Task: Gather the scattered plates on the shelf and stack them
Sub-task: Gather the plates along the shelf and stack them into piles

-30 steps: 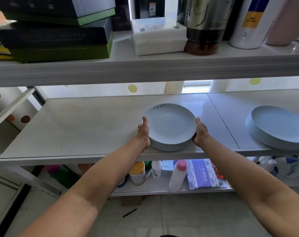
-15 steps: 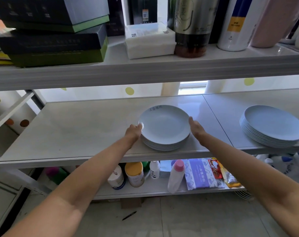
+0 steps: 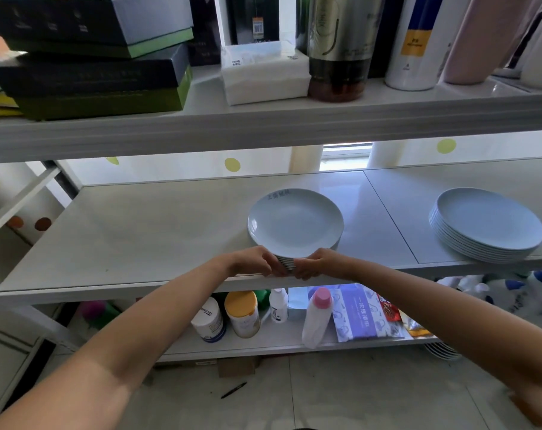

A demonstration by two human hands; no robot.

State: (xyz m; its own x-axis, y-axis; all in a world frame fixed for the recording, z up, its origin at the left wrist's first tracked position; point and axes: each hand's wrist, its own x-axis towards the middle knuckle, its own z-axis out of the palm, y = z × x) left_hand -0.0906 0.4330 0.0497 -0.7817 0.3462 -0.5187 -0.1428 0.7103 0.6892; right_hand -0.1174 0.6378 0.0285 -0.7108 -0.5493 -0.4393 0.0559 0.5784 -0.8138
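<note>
Gripping near rim of left stack (image 3: 294,225) with left hand (image 3: 253,261) and right hand (image 3: 318,262); right stack (image 3: 488,223) well apart on shelf (image 3: 139,237); probably yet to merge.

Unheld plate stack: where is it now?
Head view: the unheld plate stack sits far right on the middle shelf, right of the gripped stack.

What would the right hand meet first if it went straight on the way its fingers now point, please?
The near rim of the middle plate stack, which the right hand grips; directly past that, the fingertips of the left hand. Depth there is hard to judge.
</note>
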